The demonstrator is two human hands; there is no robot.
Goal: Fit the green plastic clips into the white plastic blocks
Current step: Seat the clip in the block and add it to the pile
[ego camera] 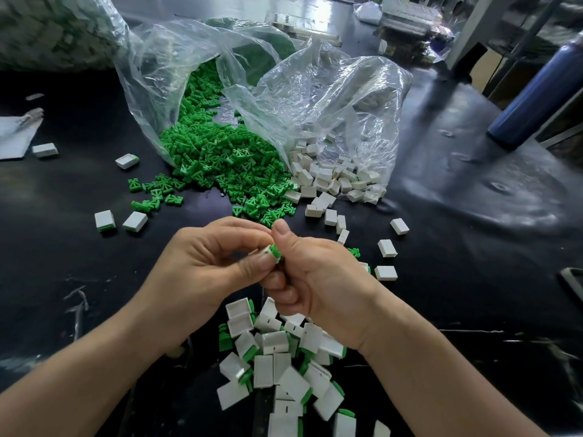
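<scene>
Left hand [202,263] is pinching a white block [267,249], right hand [318,279] is pinching a green clip [276,251] into it. Finished pile [277,357] is growing under the wrists, but loads of loose clips [220,159] and empty blocks [331,179] are waiting beyond the fingertips.

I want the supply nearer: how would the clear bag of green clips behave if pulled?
Probably floppy, since the clear bag looks thin and crumpled. Its mouth lies open on the table, so more green clips would likely spill out.
</scene>
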